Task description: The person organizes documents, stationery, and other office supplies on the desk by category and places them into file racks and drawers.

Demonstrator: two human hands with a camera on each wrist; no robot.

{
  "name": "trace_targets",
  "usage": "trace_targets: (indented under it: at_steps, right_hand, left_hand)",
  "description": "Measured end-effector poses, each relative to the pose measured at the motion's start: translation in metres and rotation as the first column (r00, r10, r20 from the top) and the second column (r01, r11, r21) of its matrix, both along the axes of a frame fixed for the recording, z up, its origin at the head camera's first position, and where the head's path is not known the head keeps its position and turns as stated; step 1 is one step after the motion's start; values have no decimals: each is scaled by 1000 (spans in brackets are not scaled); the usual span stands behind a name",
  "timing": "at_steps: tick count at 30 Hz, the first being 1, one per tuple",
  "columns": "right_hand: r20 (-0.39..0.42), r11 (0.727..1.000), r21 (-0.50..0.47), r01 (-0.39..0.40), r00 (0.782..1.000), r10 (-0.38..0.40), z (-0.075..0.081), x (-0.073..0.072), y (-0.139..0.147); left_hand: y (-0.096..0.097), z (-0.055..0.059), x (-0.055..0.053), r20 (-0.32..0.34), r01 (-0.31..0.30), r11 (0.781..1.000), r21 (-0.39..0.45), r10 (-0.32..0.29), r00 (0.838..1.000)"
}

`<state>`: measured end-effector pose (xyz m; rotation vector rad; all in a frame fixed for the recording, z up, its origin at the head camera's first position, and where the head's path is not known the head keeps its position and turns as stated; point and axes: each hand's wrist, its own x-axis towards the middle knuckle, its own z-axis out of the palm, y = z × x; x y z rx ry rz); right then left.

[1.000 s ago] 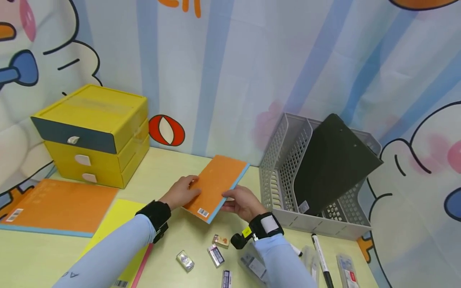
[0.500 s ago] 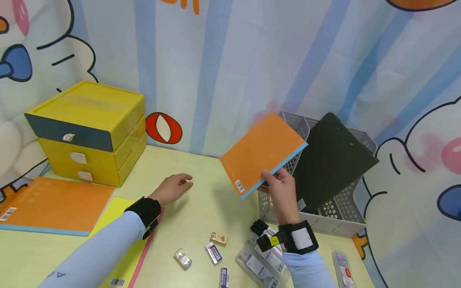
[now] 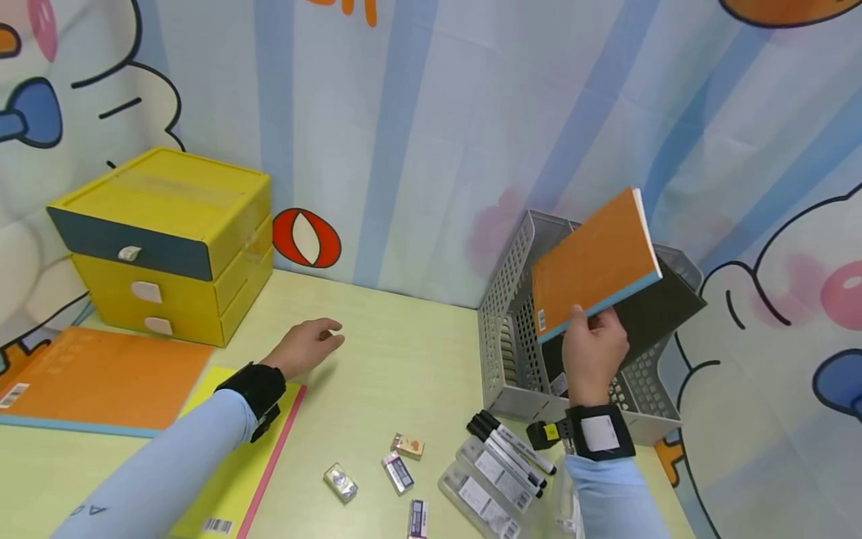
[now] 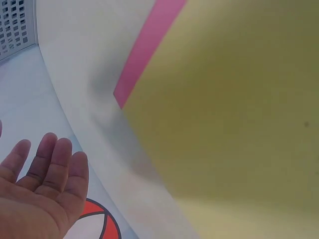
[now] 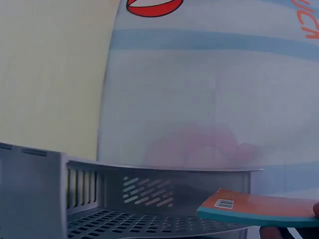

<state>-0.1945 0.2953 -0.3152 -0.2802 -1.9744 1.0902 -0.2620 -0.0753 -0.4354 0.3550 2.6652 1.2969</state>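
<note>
A grey plastic holder [image 5: 199, 184] spans the lower left and centre, its floor full of holes and its walls cut with slots. At the holder's right end, overlapping it in view, is an orange book [image 5: 269, 205] with a teal strip along its near edge and a white barcode label [image 5: 224, 203] at the corner toward the holder's middle. The right hand [image 5: 271, 232] grips the book; only fragments show, one below the teal strip and one at the frame's edge. Whether book and holder touch is unclear. Above the holder's left part is a pale yellow surface [image 5: 50, 74]; above the rest, a whitish backdrop [image 5: 164, 99] with blue stripes, pink blotches [image 5: 194, 144] and a red-and-white oval [image 5: 157, 9].
</note>
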Motion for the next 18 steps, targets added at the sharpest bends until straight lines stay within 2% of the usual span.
trace_targets:
  at_steps: [5,11,13,15,18]
  right_hand:
    - [120,1000,-12,26,992,-24,-28,-21,4]
    - [236,998,-46,48,971,-35,-55,-45,2]
    - [284,997,-50,62,958,-45,-62,-50,2]
    - [380,996,-37,77,923,-58,-70,-54,3]
    - [537,996,58,70,839,-91,-78,-59,6]
  left_hand:
    - [-4,1,1,4,-9,1000,4,9,1000]
    - [-5,5,4,5,-11,1000,15,11,1000]
    - [-5,7,6,6,-13,1000,17,13,1000]
    - [-5,8,7,12,-12,1000,14,12,1000]
    - [-5,8,7,28,-17,1000,12,17,999]
